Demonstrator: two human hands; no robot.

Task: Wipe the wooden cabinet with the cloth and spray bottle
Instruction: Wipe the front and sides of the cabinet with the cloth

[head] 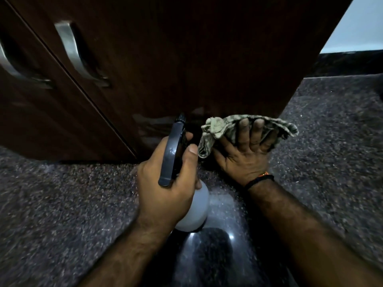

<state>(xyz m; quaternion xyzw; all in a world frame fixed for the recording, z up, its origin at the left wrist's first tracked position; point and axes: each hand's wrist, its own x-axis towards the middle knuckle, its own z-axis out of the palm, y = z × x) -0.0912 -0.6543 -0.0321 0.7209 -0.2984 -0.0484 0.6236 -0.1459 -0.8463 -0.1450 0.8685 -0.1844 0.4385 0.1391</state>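
A dark brown wooden cabinet (186, 59) fills the upper view, its doors reaching down to the floor. My left hand (165, 183) grips a spray bottle (173, 150) with a black trigger head and a white body, nozzle aimed at the bottom of the right door. My right hand (246, 150) presses a greenish-grey checked cloth (219, 129) flat against the door's lower edge, fingers spread over it. Pale wet streaks (149, 123) show on the wood just left of the nozzle.
Two curved metal handles (76, 52) sit on the doors at upper left. Speckled dark granite floor (62, 204) lies below, glossy and reflective near my arms. The cabinet's right edge (306, 79) gives way to a pale wall (360, 23).
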